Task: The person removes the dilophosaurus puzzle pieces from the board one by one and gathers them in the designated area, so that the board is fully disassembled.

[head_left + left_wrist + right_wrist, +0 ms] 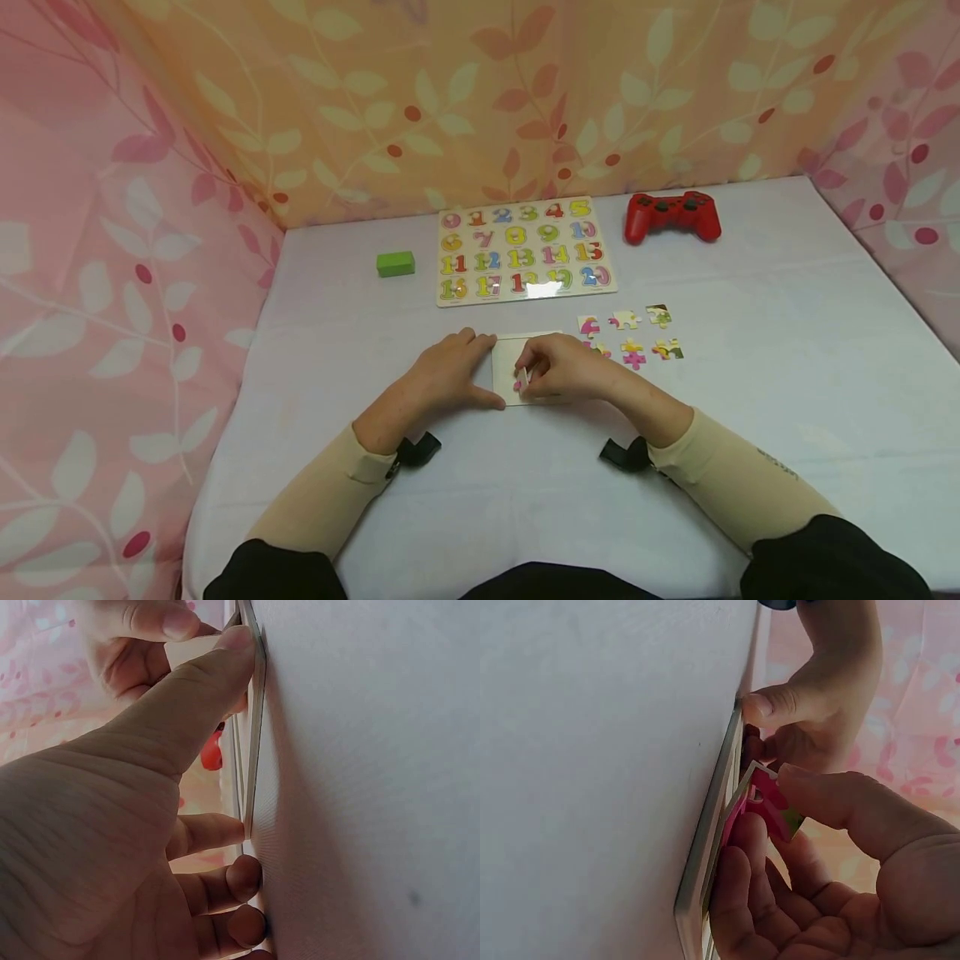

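Note:
A small pale puzzle board (pixel 504 367) with a raised rim lies flat on the white cloth. At its left side my left hand (pixel 453 367) has the thumb on the near corner and a forefinger at the far corner. My right hand (pixel 566 367) is over the board and pinches a jigsaw piece (pixel 784 806) between thumb and fingers. This piece is pink and green and stands tilted against the board. More pink shows beside it in the right wrist view; whether that is a second piece I cannot tell. The right hand hides much of the board.
Several loose jigsaw pieces (pixel 633 361) lie to the right of the board, partly behind the right hand. Farther back are a wooden number puzzle (pixel 525 250), a green block (pixel 395 264) and a red game controller (pixel 672 218). Patterned curtains (pixel 450 100) enclose the table.

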`<state>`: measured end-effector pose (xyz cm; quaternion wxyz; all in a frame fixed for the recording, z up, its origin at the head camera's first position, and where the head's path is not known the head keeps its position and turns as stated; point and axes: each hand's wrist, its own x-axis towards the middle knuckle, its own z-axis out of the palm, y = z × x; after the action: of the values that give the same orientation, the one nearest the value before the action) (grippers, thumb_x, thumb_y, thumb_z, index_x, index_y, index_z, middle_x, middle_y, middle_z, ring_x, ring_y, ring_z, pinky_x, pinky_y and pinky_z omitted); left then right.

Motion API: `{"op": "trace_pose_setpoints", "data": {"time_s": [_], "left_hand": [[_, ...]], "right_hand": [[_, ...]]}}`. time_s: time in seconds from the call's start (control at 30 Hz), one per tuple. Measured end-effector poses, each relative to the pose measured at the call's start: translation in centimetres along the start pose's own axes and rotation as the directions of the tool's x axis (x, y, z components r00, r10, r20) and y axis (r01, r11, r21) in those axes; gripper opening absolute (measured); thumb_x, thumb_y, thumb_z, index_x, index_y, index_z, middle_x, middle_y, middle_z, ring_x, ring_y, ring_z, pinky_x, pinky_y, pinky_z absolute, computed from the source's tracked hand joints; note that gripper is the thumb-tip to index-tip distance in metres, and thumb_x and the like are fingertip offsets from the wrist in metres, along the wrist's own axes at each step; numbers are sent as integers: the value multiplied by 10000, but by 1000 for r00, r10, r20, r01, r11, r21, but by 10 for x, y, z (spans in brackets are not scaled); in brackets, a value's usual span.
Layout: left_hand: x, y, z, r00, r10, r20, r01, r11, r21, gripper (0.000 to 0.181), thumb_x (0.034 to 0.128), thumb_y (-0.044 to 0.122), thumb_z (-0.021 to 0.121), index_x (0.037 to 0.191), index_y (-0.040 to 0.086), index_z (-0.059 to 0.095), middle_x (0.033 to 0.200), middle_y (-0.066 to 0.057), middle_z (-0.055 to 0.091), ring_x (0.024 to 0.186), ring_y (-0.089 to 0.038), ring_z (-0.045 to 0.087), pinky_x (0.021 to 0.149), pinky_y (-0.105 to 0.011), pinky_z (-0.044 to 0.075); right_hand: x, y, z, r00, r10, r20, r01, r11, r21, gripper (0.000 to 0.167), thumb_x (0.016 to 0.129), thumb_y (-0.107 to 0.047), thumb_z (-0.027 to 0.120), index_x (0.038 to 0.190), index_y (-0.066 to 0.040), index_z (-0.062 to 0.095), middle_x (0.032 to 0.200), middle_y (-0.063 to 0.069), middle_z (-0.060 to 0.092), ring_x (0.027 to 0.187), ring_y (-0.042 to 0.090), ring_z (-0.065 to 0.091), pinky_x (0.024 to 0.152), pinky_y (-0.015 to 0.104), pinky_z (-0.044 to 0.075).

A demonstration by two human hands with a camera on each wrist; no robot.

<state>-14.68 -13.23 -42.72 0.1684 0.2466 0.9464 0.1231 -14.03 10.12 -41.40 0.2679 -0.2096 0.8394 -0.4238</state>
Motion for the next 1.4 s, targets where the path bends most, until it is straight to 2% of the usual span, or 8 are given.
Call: {"op": "trace_pose_setpoints", "data": {"time_s": [0.23, 0.37, 0.5, 0.67, 0.73, 1.0, 1.23, 1.4], "left_hand": [[0, -1, 1, 1000, 8, -8, -8, 1000, 6, 1041, 718, 638, 862, 1529, 111, 476, 1275, -61, 571, 1080, -202, 545, 912, -371, 495], [0, -1, 1, 1000, 10, -7, -10, 1000, -1, 1038, 721, 639, 860, 1529, 112, 474, 1280, -60, 568, 1094, -207, 541, 927, -381, 495], [-1, -1, 0, 1000, 10, -3, -10, 1000, -5, 1043, 723, 634, 861, 1535, 112, 466, 1299, -66, 564, 1121, -217, 544, 943, -392, 495], [-1, -1, 1, 1000, 12, -5, -12, 1000, -13, 1031, 726, 624, 864, 1532, 117, 469, 1296, -62, 563, 1123, -213, 545, 943, -388, 492], [0, -2, 2, 1000, 12, -7, -12, 1000, -13, 1030, 726, 626, 864, 1531, 118, 470, 1293, -60, 563, 1121, -211, 544, 943, -386, 490], [1, -2, 3, 1000, 12, -18, -13, 1000, -11, 1036, 719, 621, 871, 1532, 118, 470, 1307, -60, 565, 1137, -211, 546, 962, -392, 490], [1, -3, 3, 1000, 18, -23, -18, 1000, -2, 1044, 714, 638, 865, 1528, 115, 475, 1298, -61, 567, 1131, -212, 550, 961, -391, 492], [0, -2, 3, 1000, 20, -24, -21, 1000, -13, 1025, 718, 617, 873, 1521, 114, 484, 1276, -63, 572, 1107, -212, 551, 935, -387, 496]], "right_hand": [[2, 0, 5, 998, -22, -53, 19, 998, -57, 247, 798, -101, 865, 1016, -94, 749, 802, -20, 665, 734, 170, 608, 692, 327, 514], [3, 1, 12, 994, -92, -66, 83, 989, -124, 319, 810, -148, 881, 1110, -122, 779, 874, -39, 667, 798, 174, 589, 699, 318, 520], [3, 2, 15, 986, -148, -71, 133, 974, -181, 447, 803, -144, 889, 1215, -102, 721, 961, -10, 652, 820, 167, 563, 695, 299, 512], [3, 1, 17, 980, -180, -89, 158, 964, -212, 317, 804, -92, 863, 1072, -99, 694, 896, 10, 642, 765, 160, 556, 683, 303, 500], [3, 2, 18, 977, -194, -85, 168, 955, -244, 274, 819, -106, 854, 1061, -107, 726, 896, -7, 647, 782, 158, 557, 699, 304, 498], [3, 1, 26, 980, -173, -98, 126, 924, -361, 357, 796, -164, 861, 1122, -143, 717, 976, -43, 627, 875, 142, 559, 738, 298, 499], [3, 1, 28, 978, -162, -129, 108, 930, -350, 390, 767, -166, 858, 1101, -172, 657, 996, -55, 622, 914, 154, 561, 765, 322, 501], [2, 1, 29, 980, -164, -111, 113, 923, -368, 393, 770, -190, 844, 1142, -217, 721, 1050, -73, 621, 928, 125, 560, 754, 317, 495]]}}
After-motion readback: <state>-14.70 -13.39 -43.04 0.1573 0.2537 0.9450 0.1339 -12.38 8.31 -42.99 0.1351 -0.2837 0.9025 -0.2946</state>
